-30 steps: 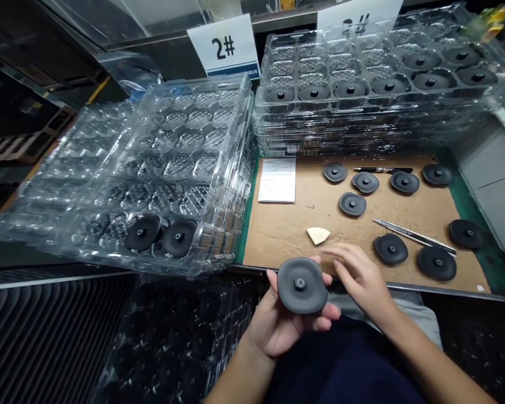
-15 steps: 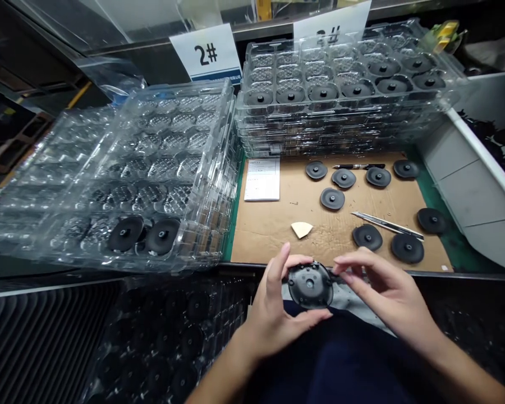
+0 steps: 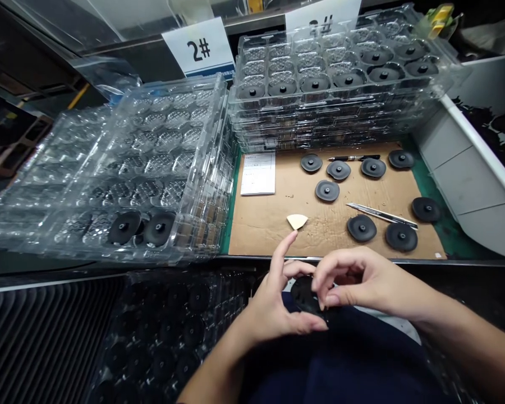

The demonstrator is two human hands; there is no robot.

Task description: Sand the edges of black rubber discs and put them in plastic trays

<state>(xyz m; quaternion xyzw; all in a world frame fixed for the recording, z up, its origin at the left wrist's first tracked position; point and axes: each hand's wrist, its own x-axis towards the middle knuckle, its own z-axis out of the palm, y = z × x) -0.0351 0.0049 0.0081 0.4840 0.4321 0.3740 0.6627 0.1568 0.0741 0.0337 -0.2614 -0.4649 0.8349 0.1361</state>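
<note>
I find one black disc (image 3: pixel 299 293) below the cardboard's (image 3: pixel 263 233) near edge, its rim held by the fingers of my left hand (image 3: pixel 270 313). My right hand's (image 3: pixel 364 280) fingers curl over it; whether they pinch anything, I cannot tell.

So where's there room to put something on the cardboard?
There's bare cardboard below the white paper, left of the cream wedge, and a patch between that paper and the dark discs. The right side is crowded with discs and a silvery tool.
</note>
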